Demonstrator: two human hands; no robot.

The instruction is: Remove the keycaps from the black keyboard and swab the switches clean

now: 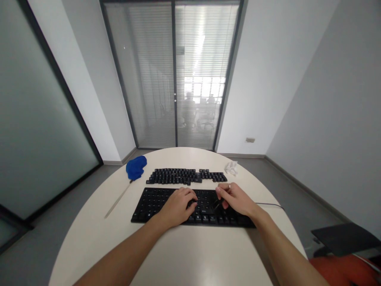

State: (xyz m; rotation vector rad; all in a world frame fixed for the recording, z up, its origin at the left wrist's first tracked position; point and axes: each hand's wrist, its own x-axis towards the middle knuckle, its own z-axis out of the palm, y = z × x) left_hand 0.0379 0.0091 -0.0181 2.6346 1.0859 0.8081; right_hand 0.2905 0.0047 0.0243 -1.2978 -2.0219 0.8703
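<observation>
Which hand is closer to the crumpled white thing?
Right. The right hand is on the near side of the crumpled white thing; the left hand is farther off, to its left, at the keyboard.

Blinds (143,75) hang within a dark frame (174,59), left of a small plate (250,140) on the wall (268,79).

"Where is there room to pass?"
"Along the near tabletop (193,256), between the arms (133,247), or over the keyboard's (150,201) left end, beside the left hand (180,204)."
"And the obstacles?"
"Keys (172,176) line the far side, flanked by blue cloth (136,167), stick (118,200) and tissue (231,168). The right hand (233,197) and its tool (216,205) block the keyboard's right part; a cable (270,204) trails beyond."
</observation>
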